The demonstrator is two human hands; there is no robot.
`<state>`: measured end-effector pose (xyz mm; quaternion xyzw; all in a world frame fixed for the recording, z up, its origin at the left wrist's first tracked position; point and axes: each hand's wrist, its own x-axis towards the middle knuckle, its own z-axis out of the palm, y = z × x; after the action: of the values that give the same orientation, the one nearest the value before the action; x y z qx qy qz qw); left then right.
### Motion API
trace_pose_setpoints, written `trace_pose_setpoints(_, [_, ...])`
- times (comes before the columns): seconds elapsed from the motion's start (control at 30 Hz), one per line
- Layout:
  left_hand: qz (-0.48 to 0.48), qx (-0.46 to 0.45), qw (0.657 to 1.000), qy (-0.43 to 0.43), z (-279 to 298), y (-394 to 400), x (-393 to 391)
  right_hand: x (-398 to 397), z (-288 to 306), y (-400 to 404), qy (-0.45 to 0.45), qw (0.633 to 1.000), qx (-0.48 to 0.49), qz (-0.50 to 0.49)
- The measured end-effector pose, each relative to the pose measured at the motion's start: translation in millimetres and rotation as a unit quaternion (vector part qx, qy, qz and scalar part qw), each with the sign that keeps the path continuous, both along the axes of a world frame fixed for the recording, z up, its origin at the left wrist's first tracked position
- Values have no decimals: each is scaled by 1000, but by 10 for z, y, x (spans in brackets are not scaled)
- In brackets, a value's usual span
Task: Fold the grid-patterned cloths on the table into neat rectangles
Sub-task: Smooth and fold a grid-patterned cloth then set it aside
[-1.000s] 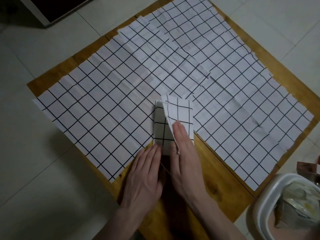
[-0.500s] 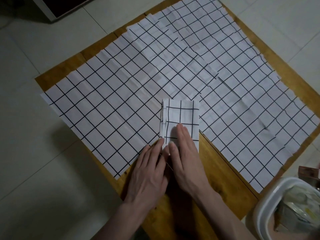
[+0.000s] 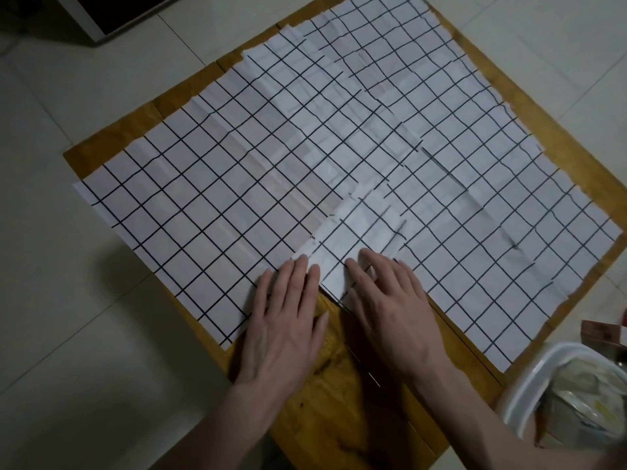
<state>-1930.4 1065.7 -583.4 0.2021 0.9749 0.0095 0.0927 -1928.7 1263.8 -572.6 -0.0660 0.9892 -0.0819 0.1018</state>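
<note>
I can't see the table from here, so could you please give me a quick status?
Left hand and right hand flat, fingers pressing the folded cloth. It lies over the unfolded cloths. Nothing in the way.

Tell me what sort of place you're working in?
Probably a home room: a low wooden table on pale floor tiles, with a white plastic bin of rubbish beside it.

So off the table's right corner there's a white plastic tub [image 3: 529, 395] sitting on the floor, stuffed with crumpled wrappers or bags, can't really make out what they are. Just behind it a brownish box-like thing [image 3: 600, 334] pokes in at the frame's edge. Floor [image 3: 68, 334] is pale tile all around. Past the table's far-left edge there's some dark panel with a white frame [image 3: 101, 28], partly cut off.
</note>
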Motion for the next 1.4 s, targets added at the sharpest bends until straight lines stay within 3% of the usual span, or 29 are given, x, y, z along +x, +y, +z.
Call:
trace_pose_setpoints(0.27, [-103,6,995,-18,-102,95,108,112,104,-253,6,992,-72,-104])
trace_pose_setpoints(0.57, [-70,19,997,2,-24,44,-13,357,54,-89,16,997,-70,-29])
trace_pose_setpoints(0.77, [-123,19,992,-24,-104,15,261,538,-59,-19,-1,998,-25,65])
trace_pose_setpoints(1.07, [-83,38,994,-54,-119,101,259,563,-67,-44,-71,995,-53,50])
trace_pose_setpoints(1.4, [-71,37,995,-61,-138,137,178,581,-79,-107,-57,998,-34,-4])
